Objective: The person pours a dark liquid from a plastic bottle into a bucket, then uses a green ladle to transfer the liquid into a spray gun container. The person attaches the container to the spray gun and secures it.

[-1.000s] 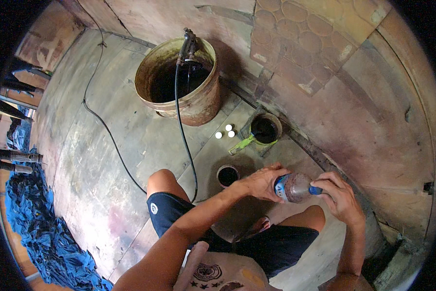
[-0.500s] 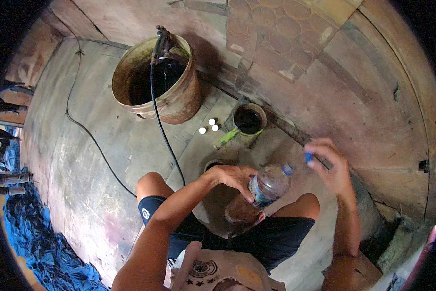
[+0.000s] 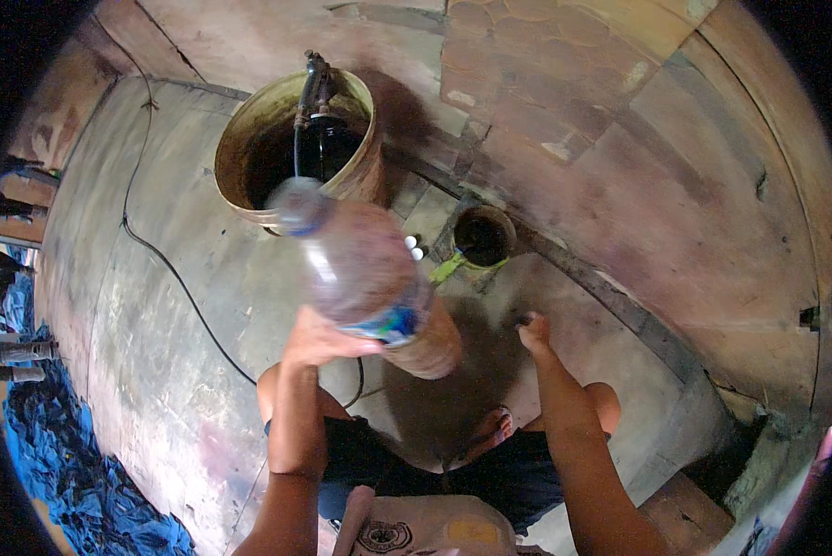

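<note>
My left hand is wrapped round the labelled middle of a large clear plastic bottle with brownish liquid in it. The bottle is raised in front of me and tilted, its blurred neck toward the upper left, over the near rim of the bucket in view. No blue cap shows on the neck. Lower and to the right, my right hand is closed, with a small dark shape at its fingertips that I cannot make out. Beyond it stands a small pot with dark liquid and a green brush-like handle.
A big stained bucket holds dark liquid, with a metal fitting and black hose at its rim. A thin cable runs across the floor at left. Small white pieces lie near the pot. Crumpled blue sheeting lies far left.
My left hand has lifted the bottle up and to the left, from above my lap. My right hand, which held a blue cap, has moved down and left.
</note>
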Demonstrator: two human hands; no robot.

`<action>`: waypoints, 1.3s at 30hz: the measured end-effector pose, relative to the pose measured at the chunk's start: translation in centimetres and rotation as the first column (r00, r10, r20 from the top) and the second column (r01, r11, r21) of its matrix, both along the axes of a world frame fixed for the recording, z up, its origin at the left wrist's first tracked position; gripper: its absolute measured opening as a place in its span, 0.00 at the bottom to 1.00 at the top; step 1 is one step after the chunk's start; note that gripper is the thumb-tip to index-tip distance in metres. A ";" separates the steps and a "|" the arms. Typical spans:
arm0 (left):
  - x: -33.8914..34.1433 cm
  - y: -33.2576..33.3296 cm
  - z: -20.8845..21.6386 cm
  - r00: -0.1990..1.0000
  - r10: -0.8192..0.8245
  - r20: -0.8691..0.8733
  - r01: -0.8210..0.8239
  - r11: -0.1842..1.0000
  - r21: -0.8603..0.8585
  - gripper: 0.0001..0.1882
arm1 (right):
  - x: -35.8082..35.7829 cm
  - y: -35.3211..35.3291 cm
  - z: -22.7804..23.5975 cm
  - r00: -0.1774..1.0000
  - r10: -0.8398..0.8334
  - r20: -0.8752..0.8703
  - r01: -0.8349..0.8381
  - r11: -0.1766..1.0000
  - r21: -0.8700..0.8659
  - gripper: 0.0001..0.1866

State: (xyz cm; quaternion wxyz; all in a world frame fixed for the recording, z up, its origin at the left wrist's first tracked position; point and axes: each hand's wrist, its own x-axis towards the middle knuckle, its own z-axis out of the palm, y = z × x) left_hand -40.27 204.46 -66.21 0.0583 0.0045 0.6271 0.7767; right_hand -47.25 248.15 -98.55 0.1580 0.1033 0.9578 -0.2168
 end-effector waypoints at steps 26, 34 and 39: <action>2.6 -6.0 -1.4 0.880 0.469 -0.074 -0.452 0.875 0.171 0.55 | -10.7 -16.5 14.1 0.882 0.142 -0.449 -0.187 0.981 -0.058 0.08; 3.2 -8.7 -2.9 0.808 0.577 -0.123 -0.545 0.810 0.217 0.55 | -6.8 -13.9 14.3 0.890 -0.106 -0.444 -0.064 0.934 -0.351 0.11; 2.7 -9.2 -3.2 0.795 0.585 -0.159 -0.551 0.807 0.210 0.57 | -2.9 -13.6 13.0 0.848 -0.439 -0.297 0.093 0.675 -0.732 0.11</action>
